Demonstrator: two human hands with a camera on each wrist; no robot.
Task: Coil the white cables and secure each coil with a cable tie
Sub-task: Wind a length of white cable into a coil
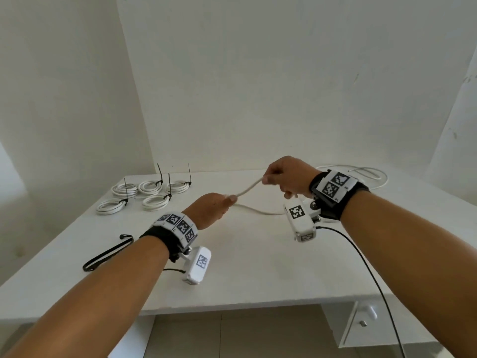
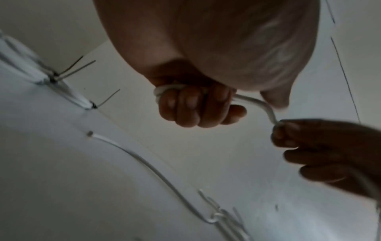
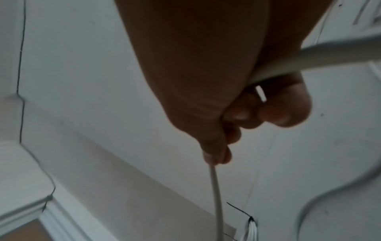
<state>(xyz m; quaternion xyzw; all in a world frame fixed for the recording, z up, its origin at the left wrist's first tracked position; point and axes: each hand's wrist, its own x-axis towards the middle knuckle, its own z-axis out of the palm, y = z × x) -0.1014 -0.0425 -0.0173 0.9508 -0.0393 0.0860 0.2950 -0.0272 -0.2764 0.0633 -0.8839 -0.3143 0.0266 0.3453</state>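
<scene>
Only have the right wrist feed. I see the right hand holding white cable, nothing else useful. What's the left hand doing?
Observer: The left hand grips the same white cable, and the left wrist view shows a loop of it wrapped round the fingers.
Operator: Finished coils?
Observer: Five tied coils lie at the far left of the table.
Operator: Any tie left for this one?
Observer: One loose black cable tie lies on the table beside the left forearm.
</scene>
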